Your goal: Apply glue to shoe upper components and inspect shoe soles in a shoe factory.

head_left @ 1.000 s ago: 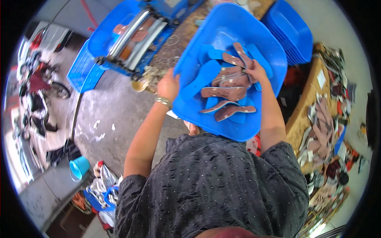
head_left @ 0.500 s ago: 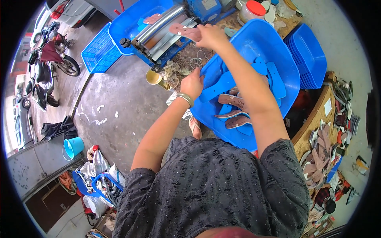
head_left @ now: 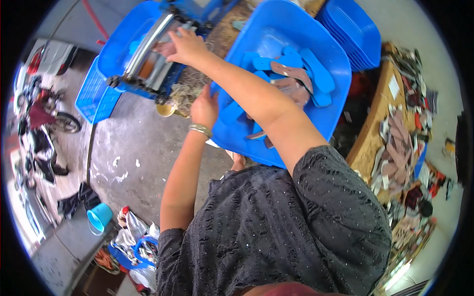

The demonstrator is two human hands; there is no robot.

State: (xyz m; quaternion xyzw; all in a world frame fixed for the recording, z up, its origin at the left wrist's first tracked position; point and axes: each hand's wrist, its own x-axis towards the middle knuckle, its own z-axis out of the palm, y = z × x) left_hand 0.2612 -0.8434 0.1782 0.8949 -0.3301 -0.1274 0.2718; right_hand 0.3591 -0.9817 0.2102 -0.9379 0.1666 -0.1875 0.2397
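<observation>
At the roller machine (head_left: 158, 74), right hand (head_left: 186, 47) over pinkish insole (head_left: 165, 48) by the rollers (head_left: 149, 45), fingers splayed, can't tell if thumb pinches it; left hand (head_left: 204, 107) wrapped on left rim of blue tub (head_left: 296, 29), brown and blue insoles (head_left: 292, 89) piled inside

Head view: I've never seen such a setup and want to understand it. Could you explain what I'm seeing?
There's no robot here: a person works with bare hands. The picture comes from a fisheye camera worn on their head, looking down, so straight edges bend. The left hand holds the rim of a blue tub containing blue soles and brown soles. The right hand is over a machine, at a brown sole by its rollers; whether it grips the sole is hard to tell. Pale scraps lie beside the machine.
</observation>
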